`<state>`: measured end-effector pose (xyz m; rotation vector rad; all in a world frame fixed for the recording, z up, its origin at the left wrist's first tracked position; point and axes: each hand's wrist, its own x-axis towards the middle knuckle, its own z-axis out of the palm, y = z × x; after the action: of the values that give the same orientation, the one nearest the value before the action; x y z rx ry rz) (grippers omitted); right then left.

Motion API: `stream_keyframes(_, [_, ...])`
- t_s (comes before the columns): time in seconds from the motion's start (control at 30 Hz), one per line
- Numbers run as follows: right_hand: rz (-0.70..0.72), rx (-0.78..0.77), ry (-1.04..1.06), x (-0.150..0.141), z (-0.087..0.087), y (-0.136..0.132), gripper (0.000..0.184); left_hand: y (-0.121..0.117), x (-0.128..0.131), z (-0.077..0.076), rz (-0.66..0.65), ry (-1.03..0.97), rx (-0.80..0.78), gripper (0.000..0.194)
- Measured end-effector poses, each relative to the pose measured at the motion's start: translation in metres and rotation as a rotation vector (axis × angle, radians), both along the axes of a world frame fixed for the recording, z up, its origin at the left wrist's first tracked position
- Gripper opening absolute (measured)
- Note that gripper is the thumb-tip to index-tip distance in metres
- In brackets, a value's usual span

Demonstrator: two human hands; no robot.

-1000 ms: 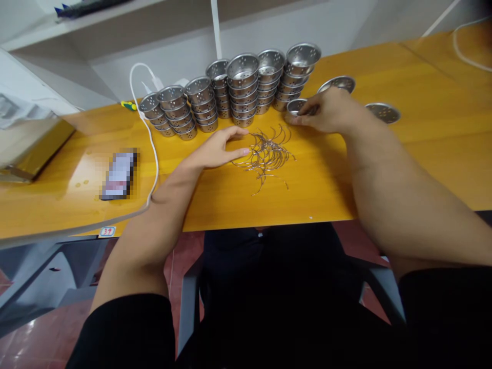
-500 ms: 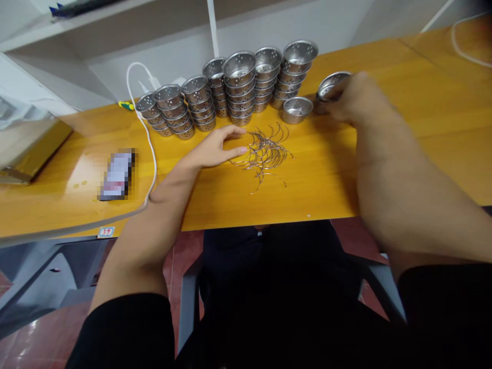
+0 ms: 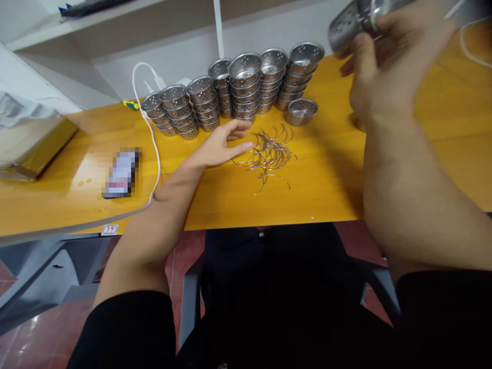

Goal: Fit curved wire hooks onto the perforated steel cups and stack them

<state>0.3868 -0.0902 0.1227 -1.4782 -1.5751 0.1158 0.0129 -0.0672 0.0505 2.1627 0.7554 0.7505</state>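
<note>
My right hand (image 3: 395, 66) is raised at the upper right, its fingers wrapped round a perforated metal cup (image 3: 343, 29) held on its side above the table. Motion blurs it, and the frame edge cuts part off; more than one cup may be nested there. My left hand (image 3: 221, 143) rests low over the table with fingers and thumb apart. Its fingertips are at the left edge of a pile of thin curved metal wires (image 3: 271, 151). A single metal cup (image 3: 302, 111) stands upright just behind the wires. Several stacks of perforated cups (image 3: 245, 84) line the back.
A phone (image 3: 122, 173) lies on the wooden table (image 3: 238, 205) at the left, near a white cable (image 3: 156, 159). Farther left is a cardboard box (image 3: 38, 141). A yellow-green object (image 3: 131, 104) lies by the stacks, and a shelf (image 3: 84, 25) runs above.
My right hand has lifted the metal cup off the table, up and to the right, and tipped it sideways. My left hand has stayed by the wires.
</note>
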Motion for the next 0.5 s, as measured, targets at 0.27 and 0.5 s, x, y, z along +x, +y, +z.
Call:
stream_keyframes(0.27, [0.685, -0.015, 0.380, -0.109, -0.053, -0.026, 0.088, 0.032, 0.001, -0.014, 0.089, -0.092, 0.332, 0.148])
stream_keyframes(0.5, [0.879, -0.205, 0.510, -0.122, -0.059, -0.036, 0.078, 0.047, -0.005, -0.027, 0.057, -0.081, 0.371, 0.138])
